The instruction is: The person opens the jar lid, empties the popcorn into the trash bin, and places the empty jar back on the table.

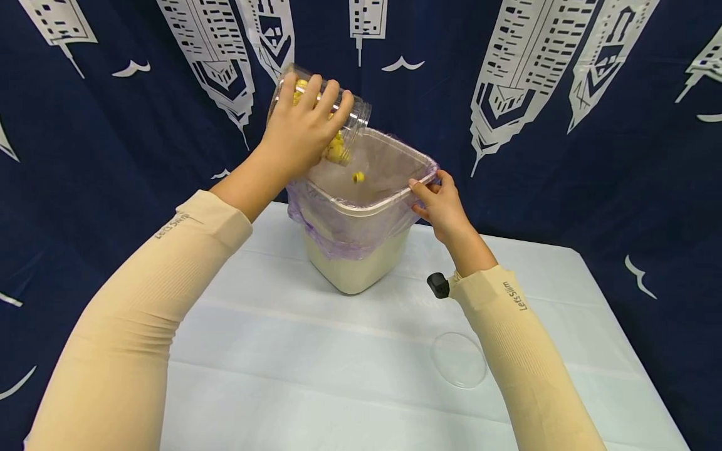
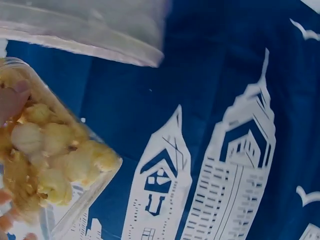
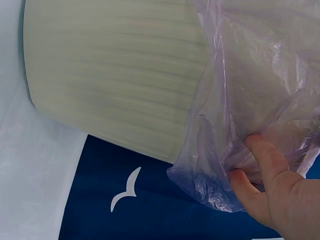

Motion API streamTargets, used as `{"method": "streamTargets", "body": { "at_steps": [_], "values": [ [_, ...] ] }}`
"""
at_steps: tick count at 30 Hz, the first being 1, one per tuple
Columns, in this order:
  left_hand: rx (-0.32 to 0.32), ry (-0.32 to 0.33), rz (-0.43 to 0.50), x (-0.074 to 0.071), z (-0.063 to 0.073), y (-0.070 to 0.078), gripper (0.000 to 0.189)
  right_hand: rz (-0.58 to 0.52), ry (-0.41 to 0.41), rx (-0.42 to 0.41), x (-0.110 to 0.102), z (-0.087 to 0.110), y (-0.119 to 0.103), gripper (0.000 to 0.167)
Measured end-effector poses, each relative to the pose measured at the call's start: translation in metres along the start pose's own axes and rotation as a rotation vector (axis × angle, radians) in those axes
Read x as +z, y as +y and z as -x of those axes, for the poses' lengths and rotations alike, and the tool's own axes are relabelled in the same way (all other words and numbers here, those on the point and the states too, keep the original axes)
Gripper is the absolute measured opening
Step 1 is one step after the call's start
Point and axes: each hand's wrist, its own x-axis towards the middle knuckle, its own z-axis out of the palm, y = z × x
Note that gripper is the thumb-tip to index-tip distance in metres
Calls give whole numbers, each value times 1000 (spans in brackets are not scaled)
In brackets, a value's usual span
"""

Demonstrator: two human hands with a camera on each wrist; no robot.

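Observation:
My left hand grips a clear plastic jar, tilted with its mouth down over a cream-coloured trash bin. Yellow popcorn fills part of the jar in the left wrist view. One loose yellow piece is in the air just inside the bin's opening. A thin purple trash bag lines the bin and folds down over its outside. At the bin's right corner, my right hand holds the rim and bag between thumb and fingers. In the right wrist view, fingertips press on the bag.
A clear round lid lies on the white-covered table, near my right forearm. Behind the table hangs a dark blue cloth with white building prints. A small black device sits at my right wrist.

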Motion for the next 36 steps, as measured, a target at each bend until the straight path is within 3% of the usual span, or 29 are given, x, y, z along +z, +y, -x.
{"method": "streamTargets", "body": {
  "at_steps": [3,5,11,15,20,25,28,32,34,36],
  "values": [
    [91,91,-150,6,-1,-2,36,-3,1,5,0,-1,1,68],
    [155,112,-252,8,-2,-4,36,-2,1,2,0,-3,1,67],
    [369,111,-474,9,-6,-8,48,-4,4,-5,-1,-5,2,67],
    [470,156,-528,10,-8,-8,41,-4,7,-1,-1,-4,1,67],
    [515,160,-549,10,-8,-6,44,-5,7,5,0,-3,1,68],
    [507,158,-545,11,-7,-5,45,-4,7,6,-1,-4,1,67],
    [456,176,-501,13,-5,-6,42,-3,7,4,-1,-4,1,67],
    [307,203,-387,14,-3,-6,43,-6,8,4,-1,-4,1,67],
    [215,183,-302,14,-2,-6,44,-8,10,6,0,-3,1,68],
    [120,122,-188,11,-2,-6,49,-9,12,7,0,-3,1,68]
  ]
}}
